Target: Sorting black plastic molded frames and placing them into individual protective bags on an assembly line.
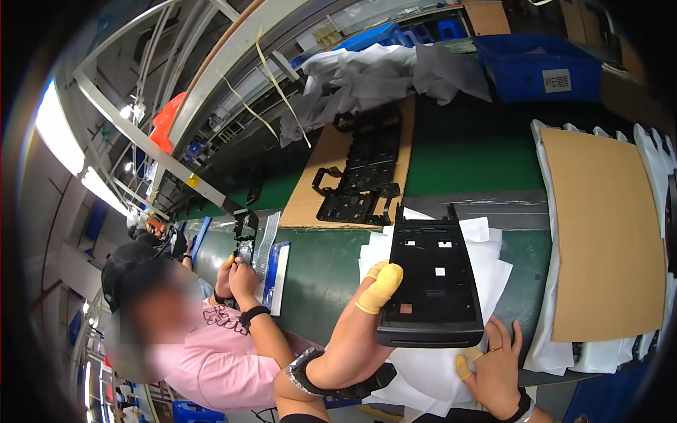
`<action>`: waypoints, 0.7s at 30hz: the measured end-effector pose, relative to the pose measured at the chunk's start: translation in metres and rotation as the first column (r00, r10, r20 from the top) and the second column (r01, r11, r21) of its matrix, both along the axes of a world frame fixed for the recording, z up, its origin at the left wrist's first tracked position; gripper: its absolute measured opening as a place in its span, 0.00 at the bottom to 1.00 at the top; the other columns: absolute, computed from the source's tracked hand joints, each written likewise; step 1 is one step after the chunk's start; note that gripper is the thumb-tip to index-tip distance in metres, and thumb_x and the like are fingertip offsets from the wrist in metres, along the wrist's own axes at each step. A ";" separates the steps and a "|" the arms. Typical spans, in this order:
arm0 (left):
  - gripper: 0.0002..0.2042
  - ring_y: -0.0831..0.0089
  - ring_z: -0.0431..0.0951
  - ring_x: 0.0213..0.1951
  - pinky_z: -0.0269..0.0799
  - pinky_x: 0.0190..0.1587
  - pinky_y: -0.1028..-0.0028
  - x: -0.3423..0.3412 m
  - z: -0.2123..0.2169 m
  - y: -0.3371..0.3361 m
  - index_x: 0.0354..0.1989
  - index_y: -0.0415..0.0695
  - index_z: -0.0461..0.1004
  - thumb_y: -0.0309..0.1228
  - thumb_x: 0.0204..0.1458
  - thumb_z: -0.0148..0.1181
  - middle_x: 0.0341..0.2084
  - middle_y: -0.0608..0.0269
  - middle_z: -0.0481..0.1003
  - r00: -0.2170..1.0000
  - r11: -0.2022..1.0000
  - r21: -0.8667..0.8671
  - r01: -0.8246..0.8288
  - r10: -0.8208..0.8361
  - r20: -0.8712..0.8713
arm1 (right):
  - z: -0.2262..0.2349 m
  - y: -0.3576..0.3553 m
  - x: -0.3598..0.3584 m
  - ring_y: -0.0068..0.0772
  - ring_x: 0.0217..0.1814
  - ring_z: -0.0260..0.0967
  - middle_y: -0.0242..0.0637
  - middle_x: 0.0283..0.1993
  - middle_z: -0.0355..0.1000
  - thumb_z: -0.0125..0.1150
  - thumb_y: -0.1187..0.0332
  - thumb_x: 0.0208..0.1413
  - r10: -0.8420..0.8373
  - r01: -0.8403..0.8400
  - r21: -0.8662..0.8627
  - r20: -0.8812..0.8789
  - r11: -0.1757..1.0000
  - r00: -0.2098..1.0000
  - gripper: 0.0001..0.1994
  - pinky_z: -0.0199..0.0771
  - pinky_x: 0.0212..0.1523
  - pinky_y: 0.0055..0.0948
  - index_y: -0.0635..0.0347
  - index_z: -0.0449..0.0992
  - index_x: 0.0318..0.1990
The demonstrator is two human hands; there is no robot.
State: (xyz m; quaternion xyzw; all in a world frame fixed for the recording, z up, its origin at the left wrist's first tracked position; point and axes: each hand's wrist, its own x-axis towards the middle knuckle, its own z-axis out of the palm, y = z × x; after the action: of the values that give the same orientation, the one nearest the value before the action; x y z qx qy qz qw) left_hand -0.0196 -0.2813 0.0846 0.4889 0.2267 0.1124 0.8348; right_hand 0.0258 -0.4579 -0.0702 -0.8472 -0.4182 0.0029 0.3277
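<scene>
My left hand (360,328) grips the left edge of a black plastic housing (436,282), a shallow rectangular frame with small white squares and a brown patch on it. Its thumb and a finger wear yellow finger cots. The housing is held above a fanned stack of white foam or paper sheets (488,257). My right hand (493,370) lies apart from the housing, over the right lower side of the sheets, its fingers spread and one yellow cot showing. It holds nothing that I can see.
Black moulded frames (367,166) lie on a cardboard sheet (303,204) ahead. A cardboard-topped stack (606,233) with white wrapping stands right. A blue bin (539,70) and grey-white bags (381,74) sit behind. At left, a co-worker in pink (218,352) handles a black part (245,229).
</scene>
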 end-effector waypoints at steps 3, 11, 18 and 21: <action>0.21 0.68 0.70 0.51 0.66 0.54 0.66 -0.003 -0.003 0.002 0.57 0.42 0.63 0.41 0.60 0.44 0.52 0.60 0.69 0.999 0.999 0.042 -0.004 0.005 -0.033 | 0.000 0.000 0.001 0.53 0.63 0.50 0.53 0.51 0.59 0.57 0.59 0.47 0.000 0.000 0.008 -0.007 1.000 1.000 0.12 0.35 0.64 0.59 0.58 0.79 0.29; 0.21 0.74 0.72 0.42 0.68 0.45 0.72 -0.001 -0.004 0.003 0.58 0.43 0.56 0.36 0.59 0.48 0.46 0.60 0.69 0.999 0.996 0.081 0.043 -0.042 -0.011 | 0.003 0.000 0.000 0.53 0.62 0.50 0.52 0.51 0.59 0.56 0.60 0.47 0.001 -0.001 -0.013 -0.006 1.000 1.000 0.12 0.34 0.64 0.59 0.57 0.79 0.31; 0.16 0.70 0.70 0.20 0.65 0.22 0.74 -0.010 -0.039 0.015 0.40 0.44 0.73 0.25 0.39 0.66 0.23 0.62 0.63 0.998 -0.240 0.971 0.014 0.060 0.001 | 0.014 -0.003 0.001 0.46 0.61 0.54 0.48 0.52 0.62 0.51 0.60 0.54 -0.001 0.004 -0.055 0.043 0.998 0.999 0.20 0.42 0.63 0.53 0.43 0.70 0.55; 0.21 0.63 0.70 0.21 0.67 0.22 0.70 -0.013 -0.049 0.031 0.42 0.45 0.73 0.24 0.35 0.66 0.21 0.62 0.65 0.996 -0.507 0.859 0.065 0.080 -0.029 | 0.012 -0.004 0.003 0.49 0.61 0.52 0.51 0.52 0.61 0.50 0.59 0.54 0.014 -0.013 -0.057 0.005 0.998 1.000 0.21 0.40 0.63 0.56 0.40 0.69 0.57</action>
State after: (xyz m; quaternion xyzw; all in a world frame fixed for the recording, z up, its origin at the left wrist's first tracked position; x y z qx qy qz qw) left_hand -0.0325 -0.2500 0.0353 0.9696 0.0530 0.2379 -0.0218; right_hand 0.0287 -0.4614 -0.0584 -0.8533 -0.4245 0.0149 0.3024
